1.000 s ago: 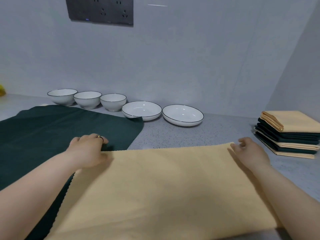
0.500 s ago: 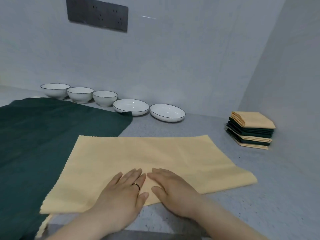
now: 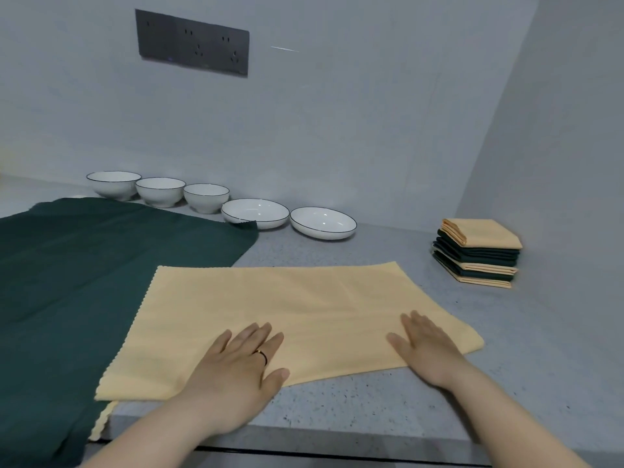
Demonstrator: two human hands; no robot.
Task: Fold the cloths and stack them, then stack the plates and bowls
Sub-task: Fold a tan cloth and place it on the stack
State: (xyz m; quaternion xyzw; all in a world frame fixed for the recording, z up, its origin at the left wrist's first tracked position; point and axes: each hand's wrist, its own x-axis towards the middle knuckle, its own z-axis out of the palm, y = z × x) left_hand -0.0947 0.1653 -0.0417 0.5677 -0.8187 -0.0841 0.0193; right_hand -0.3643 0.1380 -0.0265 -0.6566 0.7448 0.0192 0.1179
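Note:
A yellow cloth (image 3: 287, 305), folded once, lies flat on the grey counter in front of me. My left hand (image 3: 236, 369) presses flat on its near edge, fingers straight, a ring on one finger. My right hand (image 3: 429, 346) lies flat on the cloth's near right part. A dark green cloth (image 3: 84, 271) is spread out to the left, partly under the yellow one. Three white bowls (image 3: 160, 190) and two white plates (image 3: 322, 222) stand in a row along the back wall. A stack of folded cloths (image 3: 479, 253) sits at the right.
The counter's front edge (image 3: 304, 440) runs just below my wrists. A dark socket panel (image 3: 192, 42) is on the back wall. A side wall closes the right end behind the folded stack.
My hands, side by side at the middle of the near edge half a second ago, have slid apart along the yellow cloth. A second ago they held its far corners.

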